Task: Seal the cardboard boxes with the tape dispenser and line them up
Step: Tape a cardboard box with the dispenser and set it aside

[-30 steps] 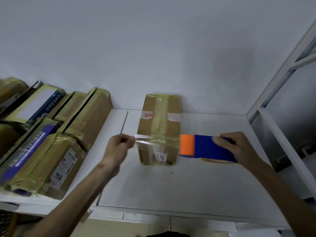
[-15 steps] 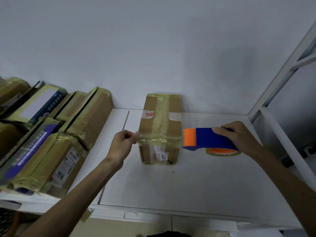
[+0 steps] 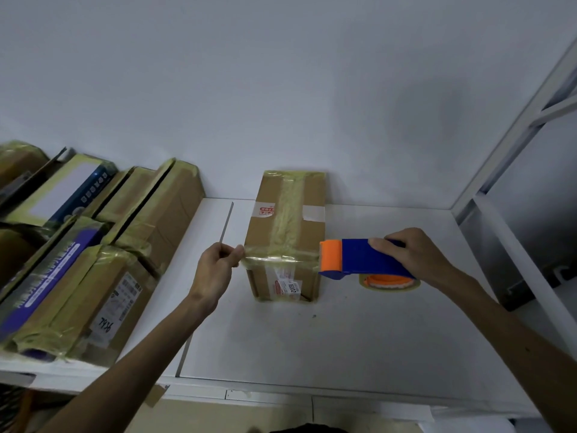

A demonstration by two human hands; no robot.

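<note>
A long cardboard box [image 3: 285, 220] stands on the white shelf [image 3: 312, 339], its far end against the wall, with yellowish tape running down its top. A strip of clear tape [image 3: 278, 259] stretches across the box's near top edge. My left hand [image 3: 217, 270] pinches the strip's free end at the box's left corner. My right hand [image 3: 412, 256] grips the blue and orange tape dispenser [image 3: 359, 259], whose orange head sits at the box's right near corner. The tape roll [image 3: 388, 282] hangs under the dispenser.
Several taped boxes [image 3: 103, 260] lie lined up and stacked on the shelf's left side. A white metal rack frame [image 3: 512, 145] rises at the right. The wall runs behind the box.
The stretched tape has come down onto the box's near top edge. Both hands have drawn in toward the box's corners, and the dispenser has lowered slightly.
</note>
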